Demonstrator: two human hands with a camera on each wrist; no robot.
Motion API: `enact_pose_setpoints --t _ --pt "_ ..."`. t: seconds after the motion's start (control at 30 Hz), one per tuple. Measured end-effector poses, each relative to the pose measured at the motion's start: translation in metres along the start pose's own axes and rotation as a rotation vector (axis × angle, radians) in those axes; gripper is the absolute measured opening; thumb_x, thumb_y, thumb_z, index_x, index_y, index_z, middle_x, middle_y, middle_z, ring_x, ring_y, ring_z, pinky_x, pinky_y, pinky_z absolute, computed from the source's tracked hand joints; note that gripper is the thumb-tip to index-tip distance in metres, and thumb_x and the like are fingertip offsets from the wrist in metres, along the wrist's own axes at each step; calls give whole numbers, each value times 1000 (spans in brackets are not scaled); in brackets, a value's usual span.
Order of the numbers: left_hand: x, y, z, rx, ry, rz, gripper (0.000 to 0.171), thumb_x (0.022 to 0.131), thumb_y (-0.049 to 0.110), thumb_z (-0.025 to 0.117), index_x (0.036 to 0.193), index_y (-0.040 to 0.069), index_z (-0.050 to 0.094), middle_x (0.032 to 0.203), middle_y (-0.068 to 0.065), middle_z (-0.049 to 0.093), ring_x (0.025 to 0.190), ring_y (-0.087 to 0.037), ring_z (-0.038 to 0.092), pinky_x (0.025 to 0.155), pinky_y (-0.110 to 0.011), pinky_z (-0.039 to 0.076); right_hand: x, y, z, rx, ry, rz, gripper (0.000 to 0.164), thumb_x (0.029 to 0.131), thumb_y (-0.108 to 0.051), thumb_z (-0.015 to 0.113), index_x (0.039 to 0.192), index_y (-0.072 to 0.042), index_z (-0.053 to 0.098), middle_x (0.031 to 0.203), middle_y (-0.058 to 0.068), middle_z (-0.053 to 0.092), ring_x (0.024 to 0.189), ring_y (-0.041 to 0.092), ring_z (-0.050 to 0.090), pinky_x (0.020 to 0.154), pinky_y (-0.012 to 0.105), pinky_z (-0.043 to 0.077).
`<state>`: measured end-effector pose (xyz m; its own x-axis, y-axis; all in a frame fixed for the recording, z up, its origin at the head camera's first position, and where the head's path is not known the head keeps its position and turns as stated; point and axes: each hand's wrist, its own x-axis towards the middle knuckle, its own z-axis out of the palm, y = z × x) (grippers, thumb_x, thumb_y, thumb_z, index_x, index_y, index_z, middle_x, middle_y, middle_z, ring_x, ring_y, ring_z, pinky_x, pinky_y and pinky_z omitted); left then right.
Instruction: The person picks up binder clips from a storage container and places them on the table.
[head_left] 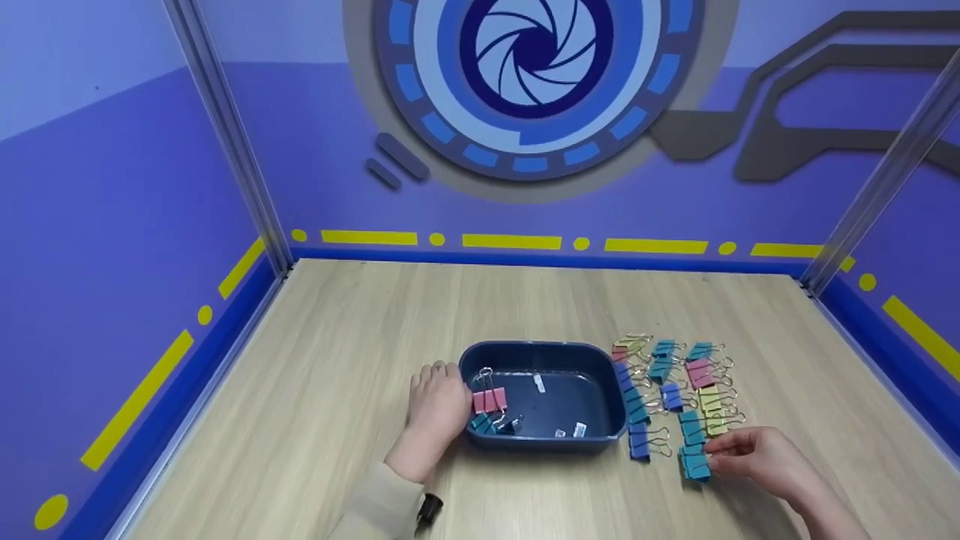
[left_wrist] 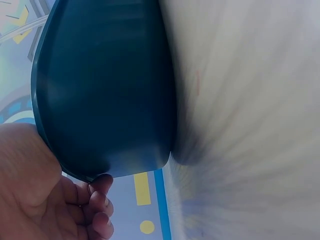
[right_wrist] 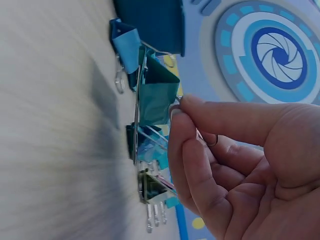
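A dark blue plastic box [head_left: 544, 442] stands on the table, its side seen large in the left wrist view. My left hand [head_left: 437, 401] holds its left rim, fingers curled at the corner. Inside, at the left end, lie a pink binder clip [head_left: 490, 400] and a teal binder clip [head_left: 482, 424]. My right hand [head_left: 761, 459] pinches the wire handle of a teal binder clip [right_wrist: 159, 97] between thumb and index finger. That clip is at the near end of the rightmost column of clips, directly in front of another teal clip [head_left: 691, 426].
Right of the box, several binder clips lie in rough columns, among them blue clips [head_left: 638, 442], a pink clip [head_left: 700, 373] and yellow clips [head_left: 711, 401]. Small white labels [head_left: 580, 430] show on the box floor. Printed panels [head_left: 315, 165] wall the wooden table [head_left: 337, 330].
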<state>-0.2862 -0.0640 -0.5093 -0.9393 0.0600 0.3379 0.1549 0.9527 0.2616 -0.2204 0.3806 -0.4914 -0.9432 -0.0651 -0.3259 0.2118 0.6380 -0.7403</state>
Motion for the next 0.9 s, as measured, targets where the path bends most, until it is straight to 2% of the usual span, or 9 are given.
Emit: enact_pose_setpoints --t 0.13,0.43,0.9 --pt "0 0 0 0 -3 -3 22 92 15 60 100 -5 65 93 -17 65 90 -33 58 81 -44 44 6 2 6 -41 34 -46 28 86 -10 77 107 7 73 90 4 76 79 9 66 69 21 53" --pt "0 0 1 -12 5 -7 21 91 14 61 99 -5 65 92 -17 64 89 -34 59 80 -44 44 16 -1 15 -84 145 -36 25 84 -7 77 107 3 74 91 3 74 82 13 61 70 22 48" --pt "2 0 2 -10 -37 -26 24 93 17 62 103 -5 65 94 -16 64 91 -33 58 83 -45 45 15 -2 15 -108 154 -84 27 83 -6 78 108 2 73 91 3 72 81 11 61 69 21 49"
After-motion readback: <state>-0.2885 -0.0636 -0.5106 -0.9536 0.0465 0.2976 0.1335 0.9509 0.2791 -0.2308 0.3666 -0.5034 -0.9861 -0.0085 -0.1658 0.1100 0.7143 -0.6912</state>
